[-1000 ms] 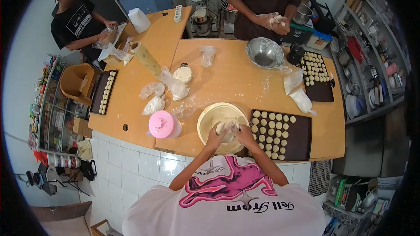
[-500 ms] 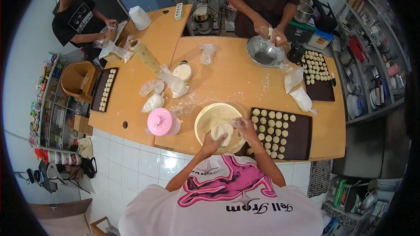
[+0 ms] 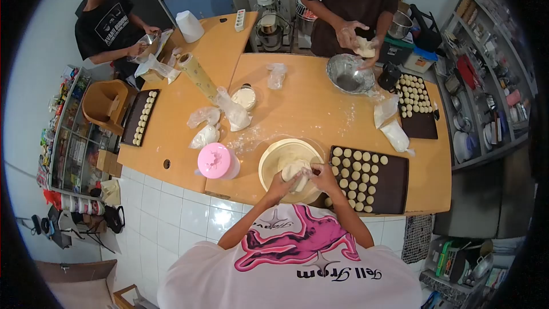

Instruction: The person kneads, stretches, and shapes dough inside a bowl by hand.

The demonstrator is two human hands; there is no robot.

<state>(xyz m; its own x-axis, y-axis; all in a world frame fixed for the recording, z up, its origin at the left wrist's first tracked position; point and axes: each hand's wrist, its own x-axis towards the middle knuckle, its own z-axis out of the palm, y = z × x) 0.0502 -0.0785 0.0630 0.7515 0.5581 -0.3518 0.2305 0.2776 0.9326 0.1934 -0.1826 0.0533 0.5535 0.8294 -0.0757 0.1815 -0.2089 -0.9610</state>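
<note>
The pale shirt [image 3: 286, 289] bears pink artwork [image 3: 291, 244], black lettering [image 3: 366, 273].

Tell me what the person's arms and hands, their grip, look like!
Loose, pale sleeves cover the upper arms, and the forearms are bare. The left grip and right grip wear no gloves; whitish smears show on the right.

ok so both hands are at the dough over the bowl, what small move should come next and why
Probably pinch off a small piece with the right hand: its fingers are already at the edge of the dough, the left hand supports the other side, and the near tray has bare space beside its rows of small balls.
</note>
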